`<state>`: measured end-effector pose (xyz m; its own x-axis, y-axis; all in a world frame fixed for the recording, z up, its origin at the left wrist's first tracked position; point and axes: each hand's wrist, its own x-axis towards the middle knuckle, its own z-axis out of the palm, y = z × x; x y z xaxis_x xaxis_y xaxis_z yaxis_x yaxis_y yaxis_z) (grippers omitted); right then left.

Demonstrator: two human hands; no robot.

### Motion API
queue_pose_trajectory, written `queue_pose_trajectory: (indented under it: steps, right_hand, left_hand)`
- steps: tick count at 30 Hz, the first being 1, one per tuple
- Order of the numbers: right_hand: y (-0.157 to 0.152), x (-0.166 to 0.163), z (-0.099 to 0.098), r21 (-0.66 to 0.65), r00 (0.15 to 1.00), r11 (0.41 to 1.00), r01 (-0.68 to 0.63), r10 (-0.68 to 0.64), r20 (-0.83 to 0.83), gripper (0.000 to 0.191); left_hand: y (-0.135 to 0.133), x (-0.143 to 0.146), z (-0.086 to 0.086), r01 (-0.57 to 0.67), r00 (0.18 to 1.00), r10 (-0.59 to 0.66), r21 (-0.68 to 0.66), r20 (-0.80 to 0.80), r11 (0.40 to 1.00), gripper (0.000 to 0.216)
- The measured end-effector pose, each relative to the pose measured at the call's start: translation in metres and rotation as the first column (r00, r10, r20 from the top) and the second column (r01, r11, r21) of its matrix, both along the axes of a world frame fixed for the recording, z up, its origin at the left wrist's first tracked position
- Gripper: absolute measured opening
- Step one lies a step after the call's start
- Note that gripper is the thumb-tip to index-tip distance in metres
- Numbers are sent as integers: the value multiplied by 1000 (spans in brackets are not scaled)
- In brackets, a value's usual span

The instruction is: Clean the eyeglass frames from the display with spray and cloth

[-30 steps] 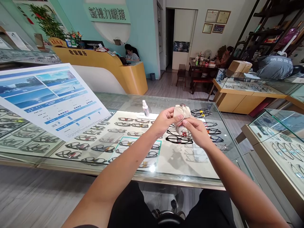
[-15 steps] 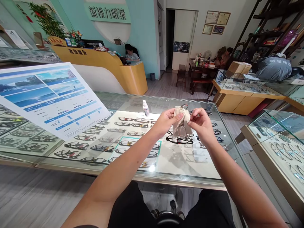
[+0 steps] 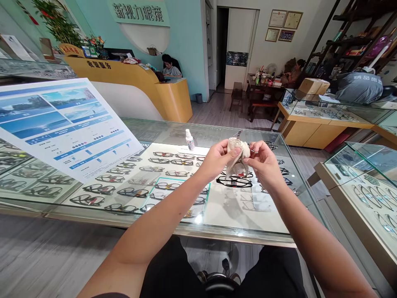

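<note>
My left hand (image 3: 219, 156) is closed, pinching a cream cleaning cloth (image 3: 233, 145) between thumb and fingers. Folded in that cloth is a pair of eyeglasses (image 3: 239, 168); a round lens shows beneath it, and a thin temple tip sticks up above. My right hand (image 3: 263, 160) is closed too, its thumb on the cloth's right side and its fingers around a thin part of the glasses. Most of the frame is covered by cloth and fingers. Both hands are above a glass display case (image 3: 223, 219), over black-framed glasses (image 3: 235, 182) inside it.
A white spray bottle (image 3: 190, 140) stands on the glass beyond my left hand. A printed sheet (image 3: 66, 124) slants up at the left. Rows of glasses (image 3: 133, 192) lie inside the case. Another display case (image 3: 356, 198) is at the right. A person (image 3: 171, 68) sits behind the yellow counter (image 3: 173, 97).
The cloth is bunched closer round the glasses. My right fingers have shifted slightly along its right side, and the temple tip above the cloth has turned. My left hand keeps its grip.
</note>
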<state>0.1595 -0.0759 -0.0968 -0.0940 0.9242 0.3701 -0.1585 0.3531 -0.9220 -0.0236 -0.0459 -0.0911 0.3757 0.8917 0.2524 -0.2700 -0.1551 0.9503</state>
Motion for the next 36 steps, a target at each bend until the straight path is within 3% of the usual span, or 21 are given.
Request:
queue_pose_trajectory:
  steps: [9, 36]
  right_hand:
    - [0, 3, 6, -51, 995, 998, 32, -37, -96, 45]
    - [-3, 2, 6, -29, 996, 997, -69, 68, -54, 48]
  left_hand:
    - [3, -3, -1, -44, 999, 44, 31, -16, 999, 51]
    - [0, -3, 4, -34, 999, 35, 35, -33, 999, 55]
